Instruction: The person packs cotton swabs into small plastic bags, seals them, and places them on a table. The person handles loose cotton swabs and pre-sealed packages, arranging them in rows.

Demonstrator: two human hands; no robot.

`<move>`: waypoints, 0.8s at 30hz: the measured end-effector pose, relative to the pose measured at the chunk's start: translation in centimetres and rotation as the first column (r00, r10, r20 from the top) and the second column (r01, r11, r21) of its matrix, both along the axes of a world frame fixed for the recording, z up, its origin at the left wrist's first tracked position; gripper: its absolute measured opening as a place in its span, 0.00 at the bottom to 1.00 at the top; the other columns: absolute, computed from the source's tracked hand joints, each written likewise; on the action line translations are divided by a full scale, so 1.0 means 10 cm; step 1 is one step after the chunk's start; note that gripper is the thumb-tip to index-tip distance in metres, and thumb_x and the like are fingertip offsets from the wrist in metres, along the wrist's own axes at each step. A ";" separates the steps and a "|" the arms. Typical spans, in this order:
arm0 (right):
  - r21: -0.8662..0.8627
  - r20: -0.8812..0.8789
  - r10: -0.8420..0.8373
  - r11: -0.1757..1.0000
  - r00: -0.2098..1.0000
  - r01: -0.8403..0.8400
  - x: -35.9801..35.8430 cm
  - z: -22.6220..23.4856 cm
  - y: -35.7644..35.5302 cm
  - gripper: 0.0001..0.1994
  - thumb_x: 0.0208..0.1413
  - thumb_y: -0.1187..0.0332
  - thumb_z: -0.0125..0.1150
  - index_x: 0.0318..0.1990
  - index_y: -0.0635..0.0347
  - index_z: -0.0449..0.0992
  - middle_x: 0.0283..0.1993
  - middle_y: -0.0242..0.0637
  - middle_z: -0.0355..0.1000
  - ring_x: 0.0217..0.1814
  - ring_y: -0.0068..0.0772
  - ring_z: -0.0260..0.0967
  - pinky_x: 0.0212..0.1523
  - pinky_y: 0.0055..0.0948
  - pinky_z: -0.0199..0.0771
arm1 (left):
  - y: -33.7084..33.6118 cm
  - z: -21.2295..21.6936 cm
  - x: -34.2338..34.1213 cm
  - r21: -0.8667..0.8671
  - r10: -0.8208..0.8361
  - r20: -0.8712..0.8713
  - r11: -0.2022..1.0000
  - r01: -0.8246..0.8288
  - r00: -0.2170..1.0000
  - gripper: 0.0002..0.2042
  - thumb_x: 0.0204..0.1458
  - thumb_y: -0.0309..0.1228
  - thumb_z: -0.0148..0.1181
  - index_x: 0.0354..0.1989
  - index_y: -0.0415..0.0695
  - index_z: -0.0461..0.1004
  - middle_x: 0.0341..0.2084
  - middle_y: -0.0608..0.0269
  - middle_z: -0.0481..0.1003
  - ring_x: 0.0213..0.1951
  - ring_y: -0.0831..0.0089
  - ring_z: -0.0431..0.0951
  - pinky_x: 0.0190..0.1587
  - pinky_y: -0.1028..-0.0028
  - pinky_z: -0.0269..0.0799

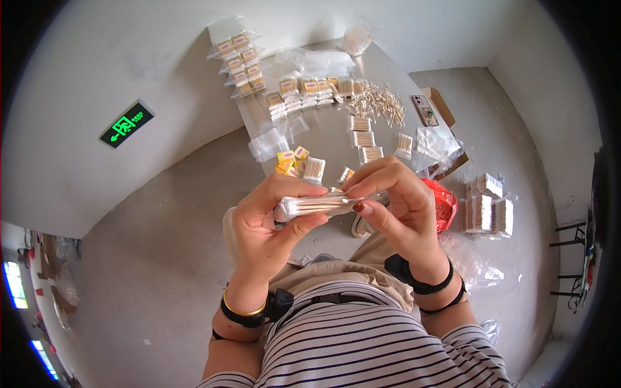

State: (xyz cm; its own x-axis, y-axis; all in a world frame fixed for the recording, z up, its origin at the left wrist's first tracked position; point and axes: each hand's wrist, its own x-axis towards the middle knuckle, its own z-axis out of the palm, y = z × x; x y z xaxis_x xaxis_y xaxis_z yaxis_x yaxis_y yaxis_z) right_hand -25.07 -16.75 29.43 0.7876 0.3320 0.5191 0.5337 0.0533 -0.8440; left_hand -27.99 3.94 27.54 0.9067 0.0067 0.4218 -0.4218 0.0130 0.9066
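Note:
A clear plastic bag of cotton swabs [314, 206] is held up between my two hands, above my lap and in front of the table's near edge. My left hand [262, 216] grips the bag's left part between thumb and fingers. At its right end, my right hand [401, 200] pinches the plastic with thumb and fingertips. Just beyond my hands on the table lie a small bundle of swabs [314, 169] and several yellow printed cards [286, 158]. Further bundles of swabs [363, 139] form a column right of them.
On the grey table [326, 132] are a heap of loose swabs [378, 103], stacked packs with yellow cards [314, 87], empty clear bags [268, 143] and a phone [424, 110]. A red plastic bag [442, 205] hangs right of my right hand. Stacked swab packs [479, 213] stand farther right.

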 end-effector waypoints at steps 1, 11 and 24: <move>0.012 -0.014 0.011 1.000 1.000 -0.011 0.00 0.01 0.00 0.09 0.52 0.79 0.69 0.41 0.64 0.79 0.42 0.41 0.78 0.47 0.36 0.77 0.50 0.31 0.75 | 0.00 0.01 -0.01 -0.027 -0.012 -0.026 1.000 0.011 1.000 0.13 0.47 0.28 0.76 0.41 0.42 0.83 0.37 0.64 0.83 0.40 0.78 0.78 0.42 0.78 0.71; -0.299 0.124 -0.057 0.950 0.991 0.092 0.03 0.25 -0.06 0.10 0.49 0.81 0.69 0.39 0.64 0.76 0.40 0.39 0.72 0.43 0.37 0.73 0.45 0.32 0.73 | 0.04 0.01 0.04 0.051 -0.014 0.049 0.999 0.011 0.999 0.14 0.44 0.27 0.77 0.41 0.43 0.84 0.35 0.65 0.83 0.39 0.74 0.77 0.45 0.74 0.70; -0.506 0.163 0.019 0.860 0.987 0.067 0.10 0.30 -0.11 0.11 0.50 0.76 0.68 0.37 0.61 0.71 0.37 0.41 0.70 0.37 0.49 0.71 0.37 0.42 0.71 | 0.08 -0.04 0.08 0.195 -0.038 0.140 0.981 0.010 0.989 0.15 0.41 0.27 0.78 0.40 0.42 0.84 0.32 0.65 0.81 0.36 0.74 0.75 0.40 0.75 0.70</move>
